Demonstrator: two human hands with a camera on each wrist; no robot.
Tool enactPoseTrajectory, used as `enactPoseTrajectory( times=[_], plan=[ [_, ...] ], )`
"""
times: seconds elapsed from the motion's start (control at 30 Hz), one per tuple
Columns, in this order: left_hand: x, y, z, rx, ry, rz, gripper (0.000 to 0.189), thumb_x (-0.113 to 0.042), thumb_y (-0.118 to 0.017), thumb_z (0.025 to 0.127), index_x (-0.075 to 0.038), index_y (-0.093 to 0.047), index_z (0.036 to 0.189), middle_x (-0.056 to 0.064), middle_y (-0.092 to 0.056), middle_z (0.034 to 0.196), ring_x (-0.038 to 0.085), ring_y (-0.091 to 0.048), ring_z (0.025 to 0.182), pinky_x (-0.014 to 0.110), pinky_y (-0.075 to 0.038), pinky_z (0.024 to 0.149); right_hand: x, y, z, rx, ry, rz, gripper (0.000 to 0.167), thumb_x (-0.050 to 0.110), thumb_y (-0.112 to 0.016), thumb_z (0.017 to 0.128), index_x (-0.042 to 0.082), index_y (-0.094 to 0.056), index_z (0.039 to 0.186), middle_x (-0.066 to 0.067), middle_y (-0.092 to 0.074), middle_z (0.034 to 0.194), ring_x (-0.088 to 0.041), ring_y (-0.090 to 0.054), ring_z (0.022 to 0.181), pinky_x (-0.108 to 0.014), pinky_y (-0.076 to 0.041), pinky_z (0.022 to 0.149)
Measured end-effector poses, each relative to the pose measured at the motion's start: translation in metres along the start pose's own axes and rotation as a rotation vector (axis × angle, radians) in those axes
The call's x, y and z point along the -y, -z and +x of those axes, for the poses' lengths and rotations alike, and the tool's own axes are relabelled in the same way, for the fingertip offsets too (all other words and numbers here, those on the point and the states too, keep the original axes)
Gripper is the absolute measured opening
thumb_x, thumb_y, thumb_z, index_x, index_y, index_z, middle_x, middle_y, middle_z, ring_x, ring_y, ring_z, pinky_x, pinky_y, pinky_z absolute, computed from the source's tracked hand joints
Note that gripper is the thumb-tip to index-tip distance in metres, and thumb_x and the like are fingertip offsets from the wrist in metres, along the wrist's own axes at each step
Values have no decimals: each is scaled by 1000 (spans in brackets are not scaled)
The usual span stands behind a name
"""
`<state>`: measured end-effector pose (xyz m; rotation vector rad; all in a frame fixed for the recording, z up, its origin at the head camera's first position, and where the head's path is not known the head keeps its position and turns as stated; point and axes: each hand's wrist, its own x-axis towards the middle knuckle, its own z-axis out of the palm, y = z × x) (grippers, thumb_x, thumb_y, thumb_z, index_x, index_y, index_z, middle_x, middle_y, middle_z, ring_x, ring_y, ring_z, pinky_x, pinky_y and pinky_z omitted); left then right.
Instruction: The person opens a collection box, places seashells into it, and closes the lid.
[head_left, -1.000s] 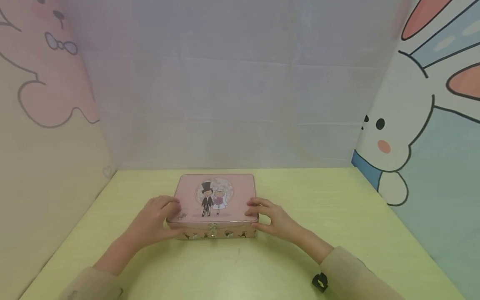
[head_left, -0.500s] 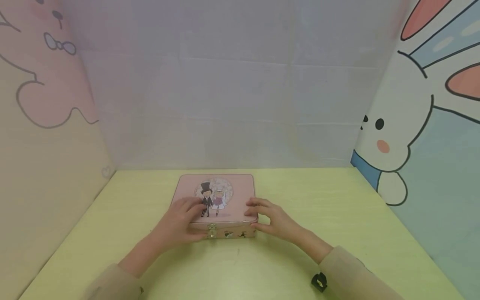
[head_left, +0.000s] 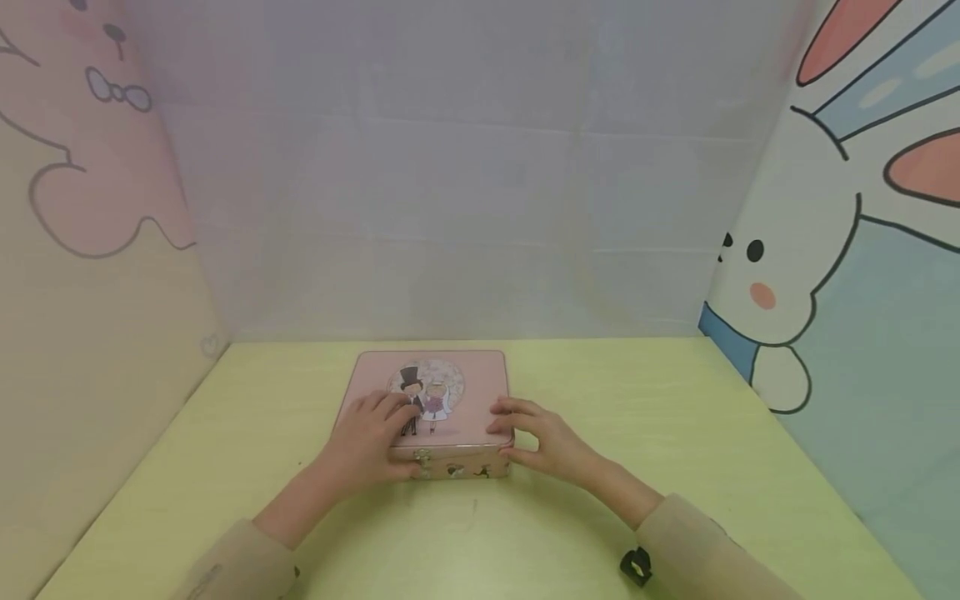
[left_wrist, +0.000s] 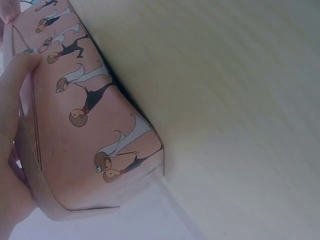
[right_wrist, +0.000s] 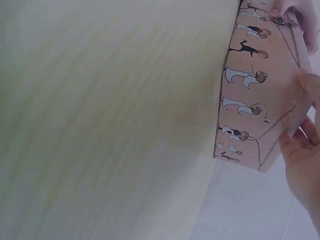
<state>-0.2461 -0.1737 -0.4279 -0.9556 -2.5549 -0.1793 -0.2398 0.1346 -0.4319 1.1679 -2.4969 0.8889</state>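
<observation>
A pink tin box [head_left: 480, 375] with a bride and groom on its closed lid sits on the yellow table, its front clasp [head_left: 422, 455] facing me. My left hand [head_left: 363, 442] lies over the front left of the lid, fingers on top and thumb down the front at the clasp. At the front right corner, my right hand [head_left: 551, 442] holds the box with fingers on the lid and thumb against the front. Both wrist views show the box's printed front; in the right wrist view the left thumb meets the clasp [right_wrist: 280, 20].
The yellow table [head_left: 637, 417] runs back to a pale cloth wall [head_left: 480, 167]. Side panels with a cartoon rabbit [head_left: 780, 250] and a pink animal [head_left: 97, 183] enclose it. A small black item [head_left: 636, 567] shows by the right sleeve.
My left hand has slid right from the box's left edge onto the lid's front, its thumb now at the clasp. The right hand keeps its hold; the box stays put.
</observation>
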Motion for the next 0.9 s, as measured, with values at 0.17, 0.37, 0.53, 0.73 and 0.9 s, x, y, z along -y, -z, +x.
enactPoseTrajectory(
  times=[0.17, 0.37, 0.53, 0.73, 0.9],
  plan=[
    [0, 0, 0, 23, 11, 29, 80, -64, -76, 61, -13, -58, 120, 8, -55, 124, 29, -47, 115, 50, -39, 96, 1, -1, 1, 7, 1, 2, 28, 16, -75, 80, 14, -67, 108, -8, -56, 129, -27, -48, 126, -39, -43, 101],
    [2, 0, -1, 29, 18, 11, 81, -64, -76, 61, -14, -57, 121, 8, -54, 125, 29, -46, 116, 51, -39, 96, 3, 1, 4, 40, -8, -4, 28, 17, -74, 81, 14, -67, 108, -7, -56, 130, -27, -47, 127, -40, -41, 103],
    [5, 4, -1, 41, 12, -14, 77, -62, -77, 63, -15, -57, 121, 7, -54, 125, 28, -45, 117, 51, -40, 96, 4, 7, 8, 86, -8, -7, 29, 19, -74, 82, 14, -67, 109, -7, -55, 131, -27, -46, 129, -40, -40, 104],
    [8, 12, -2, 92, 17, -70, 77, -63, -74, 67, -15, -57, 124, 8, -53, 130, 29, -45, 122, 53, -37, 100, 9, 20, 7, 91, 9, -6, 33, 19, -75, 81, 13, -67, 112, -8, -56, 129, -26, -49, 125, -40, -44, 101],
    [14, 19, -6, 93, 44, -124, 82, -65, -72, 67, -16, -55, 129, 9, -53, 133, 31, -46, 123, 54, -34, 104, 8, 40, 1, 77, -25, -47, 36, 22, -73, 82, 14, -64, 116, -7, -56, 131, -24, -49, 126, -43, -45, 98]
  ],
)
